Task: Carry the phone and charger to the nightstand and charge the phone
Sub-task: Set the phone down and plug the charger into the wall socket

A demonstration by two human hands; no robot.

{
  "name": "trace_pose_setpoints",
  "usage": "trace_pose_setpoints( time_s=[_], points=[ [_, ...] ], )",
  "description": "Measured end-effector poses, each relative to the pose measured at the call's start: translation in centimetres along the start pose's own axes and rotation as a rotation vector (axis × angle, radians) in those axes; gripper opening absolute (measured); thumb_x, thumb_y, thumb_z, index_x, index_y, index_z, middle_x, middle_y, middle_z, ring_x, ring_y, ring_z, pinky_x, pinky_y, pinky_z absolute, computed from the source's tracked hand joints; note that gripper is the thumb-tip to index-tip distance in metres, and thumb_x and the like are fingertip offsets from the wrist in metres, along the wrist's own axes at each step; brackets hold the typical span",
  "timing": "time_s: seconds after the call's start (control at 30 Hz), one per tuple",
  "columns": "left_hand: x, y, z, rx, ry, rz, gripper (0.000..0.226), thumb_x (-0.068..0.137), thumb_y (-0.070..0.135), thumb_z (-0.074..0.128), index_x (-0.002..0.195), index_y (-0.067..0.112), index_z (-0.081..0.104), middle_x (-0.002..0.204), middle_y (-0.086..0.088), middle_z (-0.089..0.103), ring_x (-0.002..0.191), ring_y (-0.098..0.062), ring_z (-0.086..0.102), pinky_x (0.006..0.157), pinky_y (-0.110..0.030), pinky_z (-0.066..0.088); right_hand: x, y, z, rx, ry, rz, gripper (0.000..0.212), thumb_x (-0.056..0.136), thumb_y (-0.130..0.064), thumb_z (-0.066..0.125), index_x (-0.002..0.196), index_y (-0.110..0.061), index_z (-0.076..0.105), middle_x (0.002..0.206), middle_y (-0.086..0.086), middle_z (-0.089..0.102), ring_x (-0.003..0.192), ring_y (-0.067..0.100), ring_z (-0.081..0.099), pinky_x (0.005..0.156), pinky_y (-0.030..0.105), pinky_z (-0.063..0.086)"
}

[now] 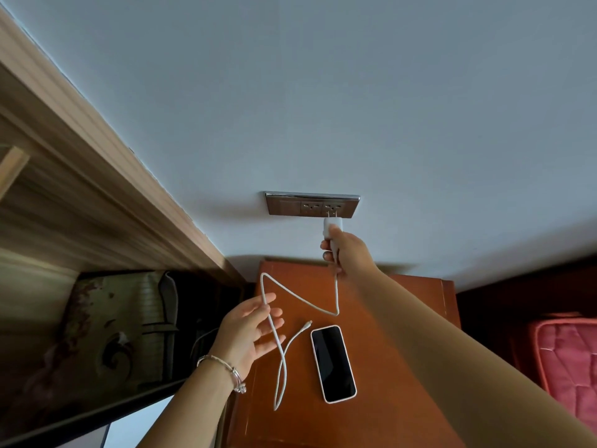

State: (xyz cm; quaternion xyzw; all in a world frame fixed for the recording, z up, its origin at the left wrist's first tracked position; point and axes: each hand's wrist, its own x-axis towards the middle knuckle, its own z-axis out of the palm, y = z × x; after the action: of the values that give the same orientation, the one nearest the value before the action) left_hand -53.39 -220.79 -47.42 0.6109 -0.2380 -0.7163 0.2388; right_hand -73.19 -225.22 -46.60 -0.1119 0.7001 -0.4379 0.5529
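Your left hand (248,333), fingers loose, touches the white cable (283,358). Your right hand (350,255) grips the white charger plug (332,225) at the steel socket (311,205); seat it squarely

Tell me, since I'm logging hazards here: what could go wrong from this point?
1. The right hand grips the charger with its prongs just at the outlet; tilted, they may not seat.
2. The cable hangs over the open fingers of the left hand; a tug could drag its free connector off the nightstand or nudge the phone.
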Motion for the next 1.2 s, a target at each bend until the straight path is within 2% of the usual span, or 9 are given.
trace_pose_setpoints(
  time_s=[0.17,0.33,0.47,0.5,0.6,0.8,1.0,1.1,1.2],
  points=[
    [0.3,0.5,0.2,-0.028,0.003,0.007,0.021,0.091,0.007,0.054,0.107,0.013,0.067,0.094,-0.012,0.065,0.093,-0.027,0.065,0.073,-0.044,0.057,-0.5,-0.1,0.2,-0.001,0.016,-0.039,0.026,0.094,-0.035,0.045,0.08,-0.017,0.057,0.072,-0.003,0.059,0.06,0.01,0.049,0.039,0.016,0.035],
    [0.7,0.9,0.6,-0.04,0.003,0.017,0.021,0.09,0.007,0.055,0.106,0.014,0.068,0.095,-0.012,0.066,0.094,-0.027,0.066,0.069,-0.042,0.058,-1.0,-0.4,0.1,0.043,0.056,-0.061,0.027,0.095,-0.036,0.046,0.083,-0.016,0.059,0.07,-0.005,0.06,0.059,0.007,0.053,0.038,0.014,0.039],
    [0.8,0.8,0.8,-0.049,0.017,0.023,0.021,0.09,0.007,0.055,0.103,0.015,0.069,0.095,-0.012,0.066,0.093,-0.027,0.066,0.067,-0.041,0.058,-1.0,-1.0,0.0,0.06,0.066,-0.047,0.026,0.096,-0.032,0.044,0.104,-0.013,0.058,0.071,-0.003,0.06,0.059,0.008,0.052,0.035,0.014,0.037],
    [0.9,0.8,0.8,-0.049,0.016,0.024,0.021,0.09,0.007,0.055,0.103,0.015,0.069,0.094,-0.012,0.066,0.092,-0.027,0.067,0.067,-0.041,0.058,-1.0,-1.3,0.0,0.051,0.073,-0.033,0.025,0.096,-0.031,0.044,0.104,-0.012,0.058,0.07,-0.002,0.059,0.057,0.009,0.051,0.033,0.014,0.034],
    [0.9,0.7,1.0,-0.047,0.012,0.018,0.021,0.09,0.007,0.055,0.102,0.015,0.07,0.093,-0.012,0.066,0.091,-0.026,0.067,0.07,-0.043,0.058,-0.8,-2.3,0.1,0.041,0.102,0.032,0.021,0.094,-0.026,0.047,0.085,-0.01,0.056,0.064,-0.001,0.054,0.046,0.009,0.044,0.029,0.014,0.028],
    [1.0,1.6,1.3,-0.03,-0.008,0.031,0.021,0.089,0.007,0.056,0.103,0.014,0.069,0.091,-0.011,0.066,0.09,-0.026,0.066,0.073,-0.045,0.058,-0.9,-3.9,0.8,0.247,0.044,0.183,0.019,0.093,-0.017,0.049,0.076,-0.009,0.049,0.063,0.002,0.05,0.045,0.008,0.037,0.032,0.016,0.023],
    [1.0,2.8,1.6,-0.008,-0.017,0.045,0.021,0.089,0.005,0.055,0.104,0.014,0.068,0.091,-0.011,0.066,0.09,-0.026,0.066,0.072,-0.043,0.058,-1.3,-2.9,1.6,0.106,0.129,0.094,0.019,0.094,-0.023,0.049,0.095,-0.005,0.051,0.069,0.005,0.049,0.051,0.012,0.038,0.033,0.017,0.027],
    [0.8,3.5,1.9,-0.004,-0.022,0.044,0.021,0.089,0.005,0.055,0.101,0.015,0.069,0.093,-0.012,0.066,0.093,-0.028,0.065,0.076,-0.045,0.057,-1.3,-5.0,1.4,0.274,0.088,0.285,0.019,0.093,-0.017,0.049,0.076,-0.008,0.049,0.062,0.001,0.045,0.046,0.007,0.031,0.029,0.016,0.022],
    [0.9,4.1,2.3,-0.002,-0.024,0.04,0.021,0.089,0.005,0.055,0.102,0.015,0.068,0.093,-0.012,0.066,0.093,-0.028,0.065,0.078,-0.046,0.056,-1.4,-5.9,1.3,0.344,0.058,0.367,0.02,0.093,-0.016,0.049,0.073,-0.011,0.048,0.059,-0.001,0.043,0.044,0.006,0.028,0.028,0.015,0.02]
  ],
)
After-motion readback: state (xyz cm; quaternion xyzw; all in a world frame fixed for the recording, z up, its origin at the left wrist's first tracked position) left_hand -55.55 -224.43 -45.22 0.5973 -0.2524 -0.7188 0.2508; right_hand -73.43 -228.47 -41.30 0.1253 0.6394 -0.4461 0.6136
